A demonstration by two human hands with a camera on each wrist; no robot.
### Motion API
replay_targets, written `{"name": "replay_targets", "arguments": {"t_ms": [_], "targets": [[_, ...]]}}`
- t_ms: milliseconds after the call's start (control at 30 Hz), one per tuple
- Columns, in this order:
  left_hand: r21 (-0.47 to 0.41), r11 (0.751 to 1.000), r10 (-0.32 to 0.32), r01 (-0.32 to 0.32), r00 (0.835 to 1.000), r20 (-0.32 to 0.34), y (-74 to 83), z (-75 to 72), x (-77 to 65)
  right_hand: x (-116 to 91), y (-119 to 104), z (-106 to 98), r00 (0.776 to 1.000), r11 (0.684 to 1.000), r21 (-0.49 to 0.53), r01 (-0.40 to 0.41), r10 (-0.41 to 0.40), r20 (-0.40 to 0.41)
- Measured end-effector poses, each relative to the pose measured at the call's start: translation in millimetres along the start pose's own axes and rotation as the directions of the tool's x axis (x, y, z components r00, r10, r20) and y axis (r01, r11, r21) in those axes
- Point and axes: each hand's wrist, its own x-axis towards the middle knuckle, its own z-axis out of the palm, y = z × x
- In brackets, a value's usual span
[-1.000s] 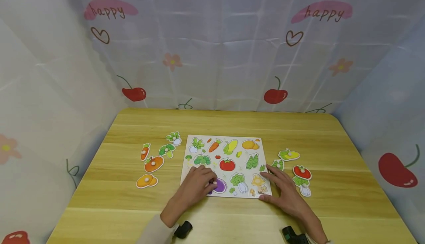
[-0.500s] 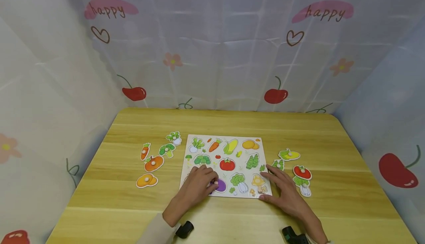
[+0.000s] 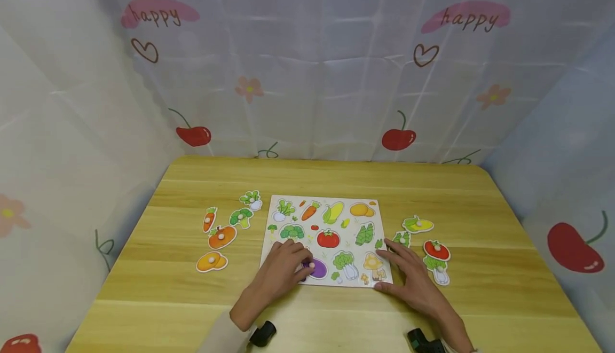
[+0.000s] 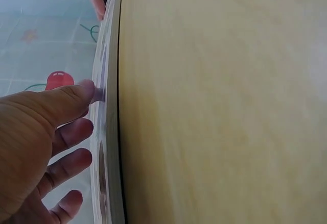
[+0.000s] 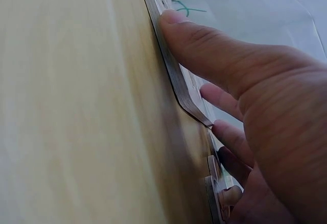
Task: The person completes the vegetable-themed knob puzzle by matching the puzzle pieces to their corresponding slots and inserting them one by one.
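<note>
Pinching the purple eggplant piece [image 3: 320,270] by its knob [image 3: 312,265] in the left hand [image 3: 283,266] — at the vegetable puzzle board's near edge; touching that vegetable puzzle board [image 3: 348,241] with a spread right hand [image 3: 414,277].

Your L arm [image 3: 248,304] & R arm [image 3: 449,321] point fwd + in. Your L hand [image 3: 282,266] has its back up, thumb + pointer pinching, other fingers bent. Your R hand [image 3: 414,282] is spread, w/ thumb apart, fingers almost straight.

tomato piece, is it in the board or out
Out: the tomato piece lies on the table, to the right of the board, where a printed tomato shows with no knob on it.
</note>
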Motion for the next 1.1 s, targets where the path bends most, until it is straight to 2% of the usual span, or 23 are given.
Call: {"name": "replay_targets", "arguments": {"t_ms": [233, 600, 800, 1100], "targets": [[0.022, 0.999, -0.034, 0.034, 0.999, -0.020, -9.3, -8.9, -7.3, 0.2, 1.7, 1.5, 1.000, 1.000, 0.002, 0.002, -0.002, -0.004], [-0.013, 0.995, -0.103, 0.102, 0.992, -0.077, -31.8, -24.1, -24.1, 0.5, 4.1, 2.4, 1.000, 1.000, 0.003, 0.012, -0.012, -0.007], [-0.022, 0.993, -0.117, 0.115, 0.986, -0.116, -42.3, -31.5, -36.2, -0.2, 3.1, 2.1, 1.000, 1.000, 0.004, -0.007, 0.007, 0.003], [-0.028, 0.985, -0.172, 0.170, 0.978, -0.116, -55.7, -47.8, -47.1, 0.3, 3.7, 1.3, 1.000, 1.000, -0.008, -0.002, 0.002, 0.003]]}}
